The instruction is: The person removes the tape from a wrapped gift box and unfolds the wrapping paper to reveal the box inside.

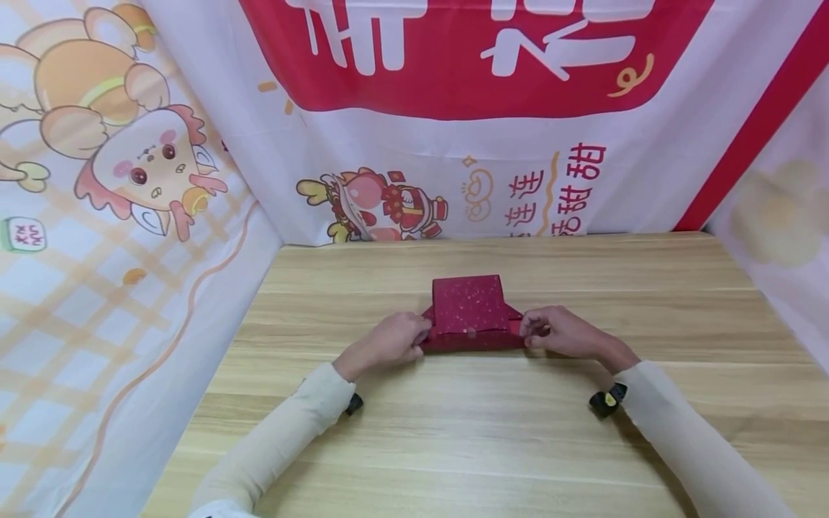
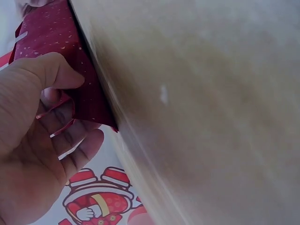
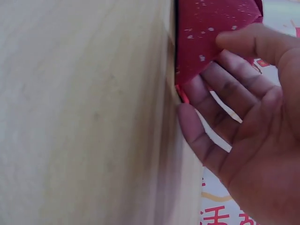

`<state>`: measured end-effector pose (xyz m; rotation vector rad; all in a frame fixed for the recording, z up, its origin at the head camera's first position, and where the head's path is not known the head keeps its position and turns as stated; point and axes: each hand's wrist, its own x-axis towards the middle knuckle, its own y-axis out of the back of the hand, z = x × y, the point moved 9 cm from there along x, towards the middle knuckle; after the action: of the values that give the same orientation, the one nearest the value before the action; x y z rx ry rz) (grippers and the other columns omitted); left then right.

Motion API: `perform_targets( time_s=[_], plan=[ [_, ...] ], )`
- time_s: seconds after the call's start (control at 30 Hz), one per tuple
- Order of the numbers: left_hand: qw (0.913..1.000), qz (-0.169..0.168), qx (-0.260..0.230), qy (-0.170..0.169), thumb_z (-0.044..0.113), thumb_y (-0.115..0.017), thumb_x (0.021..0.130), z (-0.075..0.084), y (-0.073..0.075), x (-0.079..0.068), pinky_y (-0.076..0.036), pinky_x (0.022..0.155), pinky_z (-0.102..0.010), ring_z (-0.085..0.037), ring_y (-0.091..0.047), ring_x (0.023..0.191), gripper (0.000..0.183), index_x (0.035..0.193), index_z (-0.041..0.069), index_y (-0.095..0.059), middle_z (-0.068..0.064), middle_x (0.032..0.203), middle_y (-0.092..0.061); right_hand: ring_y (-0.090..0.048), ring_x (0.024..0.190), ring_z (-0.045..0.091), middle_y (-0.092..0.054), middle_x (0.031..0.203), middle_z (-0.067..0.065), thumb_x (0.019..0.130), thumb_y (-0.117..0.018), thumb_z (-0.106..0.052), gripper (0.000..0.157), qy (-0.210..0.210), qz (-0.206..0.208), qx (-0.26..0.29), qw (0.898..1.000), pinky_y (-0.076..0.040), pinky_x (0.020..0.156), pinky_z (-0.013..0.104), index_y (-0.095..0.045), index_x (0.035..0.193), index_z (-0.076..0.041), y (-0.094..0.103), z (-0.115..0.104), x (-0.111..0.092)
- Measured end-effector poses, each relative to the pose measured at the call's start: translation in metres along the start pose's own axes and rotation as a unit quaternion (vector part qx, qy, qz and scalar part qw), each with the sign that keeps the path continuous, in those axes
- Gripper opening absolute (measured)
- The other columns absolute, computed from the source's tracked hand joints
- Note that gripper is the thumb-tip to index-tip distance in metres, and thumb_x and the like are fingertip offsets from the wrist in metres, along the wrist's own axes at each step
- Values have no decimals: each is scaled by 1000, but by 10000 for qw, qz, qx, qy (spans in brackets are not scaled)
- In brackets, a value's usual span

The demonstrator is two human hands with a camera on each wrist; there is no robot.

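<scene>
A dark red, speckled paper-wrapped package [image 1: 468,303] sits on the wooden table. Its wrapping paper [image 2: 89,91] stands out as folded flaps at both ends, and a small pale strip like tape [image 2: 21,37] shows on its near side. At the left end my left hand [image 1: 403,338] pinches the paper, thumb on the outer face and fingers tucked behind the edge. The opposite end is pinched by my right hand [image 1: 560,331]; its thumb presses the speckled face [image 3: 201,40] while the other fingers curve behind. A brighter red inner side of the paper shows near the right fingers.
The wooden table [image 1: 492,439] spreads toward me, its far edge against a printed cloth backdrop [image 1: 518,173]. Another printed cloth [image 1: 214,324] hangs along the left side. Both wrists carry dark straps, and a black device [image 1: 606,401] is at the right one.
</scene>
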<state>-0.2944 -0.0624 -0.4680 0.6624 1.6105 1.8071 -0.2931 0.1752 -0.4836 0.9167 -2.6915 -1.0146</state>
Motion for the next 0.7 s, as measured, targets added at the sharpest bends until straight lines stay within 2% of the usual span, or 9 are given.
perform_targets(
  time_s=[0.07, 0.13, 0.2, 0.27, 0.43, 0.5, 0.57, 0.63, 0.7],
  plan=[
    [9998, -141, 24, 144, 22, -75, 82, 0, -1, -1, -54, 74, -28, -13, -59, 78, 25, 100, 11, -60, -1, 85, -65, -64, 103, 18, -72, 112, 4, 95, -64, -23, 21, -86, -120, -7, 9999, -53, 88, 34, -69, 114, -14, -2, 0, -1],
    [9987, -406, -86, 297, 38, -75, 85, -2, -4, -2, -56, 91, -34, -19, -64, 97, 47, 117, 6, -61, -8, 108, -70, -60, 119, 26, -68, 126, 7, 98, -60, -36, 37, -256, -234, -47, 9994, -49, 102, 46, -66, 126, -13, -4, -1, -2],
    [9966, -680, -229, 403, 56, -69, 86, -3, -7, -3, -51, 103, -38, -23, -61, 116, 68, 130, 5, -59, -11, 128, -65, -54, 128, 32, -63, 134, 10, 99, -55, -43, 46, -422, -340, -39, 9985, -42, 108, 55, -63, 132, -12, -6, -1, -3],
    [9942, -859, -462, 458, 67, -59, 87, -4, -10, -4, -47, 108, -39, -24, -56, 126, 77, 133, 5, -59, -11, 137, -60, -50, 132, 35, -62, 135, 12, 101, -51, -45, 50, -520, -451, 36, 9976, -37, 112, 59, -61, 134, -9, -9, -3, -3],
    [9913, -766, -948, 499, 64, -43, 97, -3, -9, -5, -51, 94, -35, -17, -61, 102, 66, 123, 8, -67, -5, 116, -69, -53, 130, 33, -64, 132, 10, 101, -50, -43, 48, -553, -650, 239, 9961, -39, 110, 58, -63, 132, -8, -15, -8, -3],
    [9912, -660, -1025, 510, 61, -42, 98, -2, -7, -5, -50, 89, -34, -15, -59, 96, 62, 117, 10, -70, -3, 110, -70, -52, 130, 33, -64, 132, 9, 101, -52, -42, 46, -532, -614, 226, 9964, -40, 110, 57, -64, 130, -9, -15, -10, -3],
    [9919, -576, -1008, 517, 61, -42, 98, -1, -5, -5, -47, 89, -35, -16, -58, 98, 60, 112, 11, -73, -3, 112, -69, -56, 124, 30, -67, 128, 7, 100, -54, -41, 41, -460, -518, 157, 9975, -44, 107, 54, -68, 125, -12, -14, -11, -2],
    [9926, -490, -978, 529, 61, -42, 98, 0, -4, -5, -45, 89, -36, -16, -57, 101, 59, 109, 12, -74, -3, 116, -69, -62, 106, 23, -71, 113, 4, 98, -57, -41, 35, -332, -379, -6, 9987, -52, 94, 44, -73, 115, -14, -12, -13, 0],
    [9929, -422, -974, 531, 61, -42, 98, 1, -3, -5, -44, 87, -35, -15, -58, 98, 58, 105, 13, -74, -2, 112, -69, -60, 83, 13, -70, 92, -1, 96, -60, -42, 31, -247, -223, -190, 9993, -52, 76, 30, -76, 103, -16, -12, -14, 2]
  ],
)
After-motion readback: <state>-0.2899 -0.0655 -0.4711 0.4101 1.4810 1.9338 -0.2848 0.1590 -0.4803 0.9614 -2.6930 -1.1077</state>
